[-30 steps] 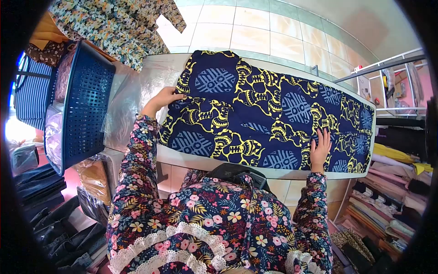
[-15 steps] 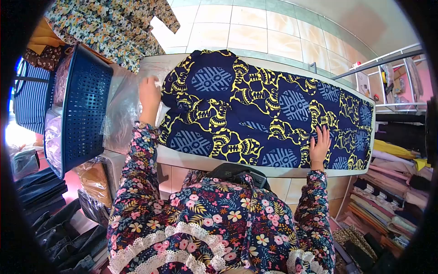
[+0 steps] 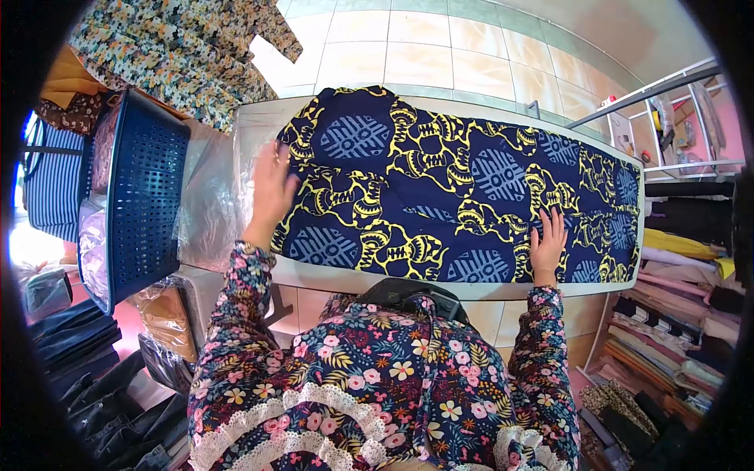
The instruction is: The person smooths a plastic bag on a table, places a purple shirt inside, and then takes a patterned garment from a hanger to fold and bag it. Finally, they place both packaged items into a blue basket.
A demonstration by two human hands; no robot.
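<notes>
Left hand (image 3: 271,188) back at cloth (image 3: 440,188) on white table (image 3: 369,280)

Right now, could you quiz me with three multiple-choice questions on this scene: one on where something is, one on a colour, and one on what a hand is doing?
1. Where is the blue basket?
A hanging on the wall
B beside the left end of the table
C on a shelf at the right

2. What colour is the pattern on the navy cloth?
A red
B green
C yellow

3. How is the right hand?
A clenched in a fist
B flat on the cloth, fingers spread
C raised in the air

Answers:
1 B: the basket stands just left of the white table.
2 C: yellow figures cover the cloth.
3 B: the palm lies on the cloth by the near edge.
</notes>
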